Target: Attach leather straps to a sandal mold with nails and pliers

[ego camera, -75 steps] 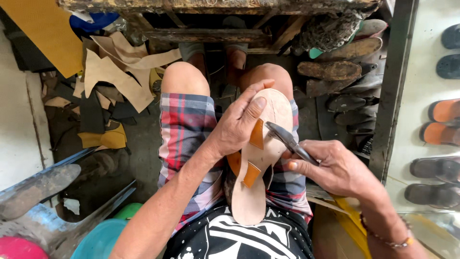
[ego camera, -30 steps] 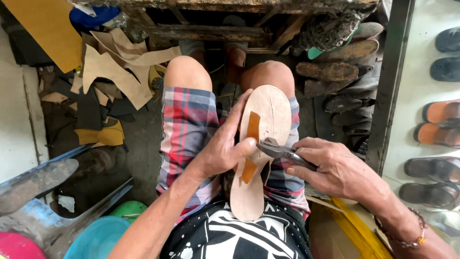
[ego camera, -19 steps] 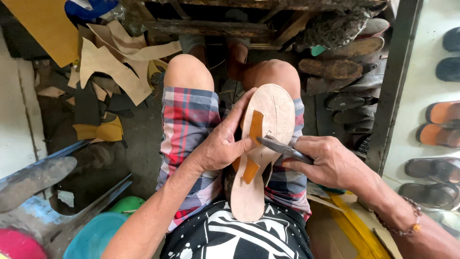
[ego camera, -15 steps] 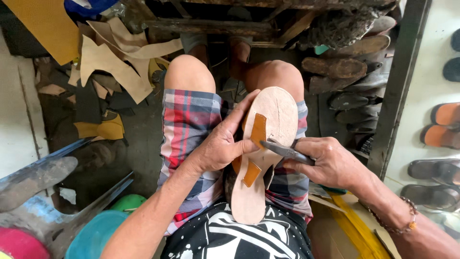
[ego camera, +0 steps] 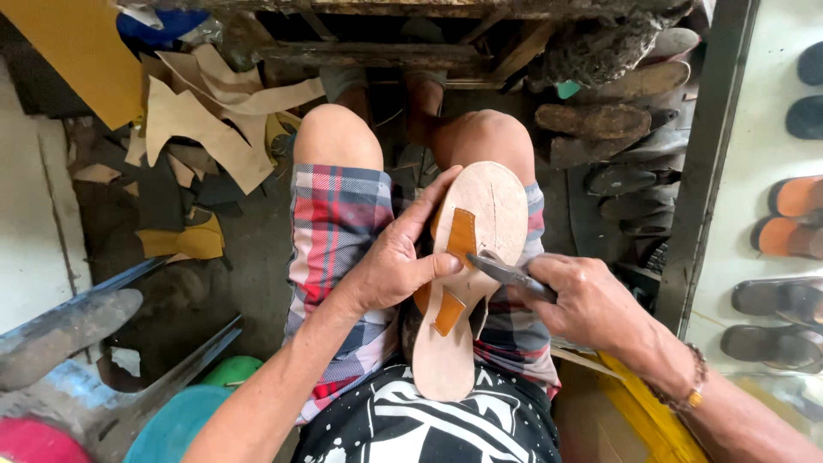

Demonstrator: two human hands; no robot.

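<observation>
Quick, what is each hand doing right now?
Left hand: closed on the tan leather sandal sole with orange straps.
Right hand: closed on a dark metal knife, tip at the sole.

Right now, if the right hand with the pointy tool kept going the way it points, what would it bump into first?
Probably the orange strap on the tan sandal sole: the right hand aims its metal tool leftward there, towards the left hand's thumb.

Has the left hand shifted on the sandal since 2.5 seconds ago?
Yes. The left hand slid from the sandal's toe end towards its middle, nearer the waist.
</observation>
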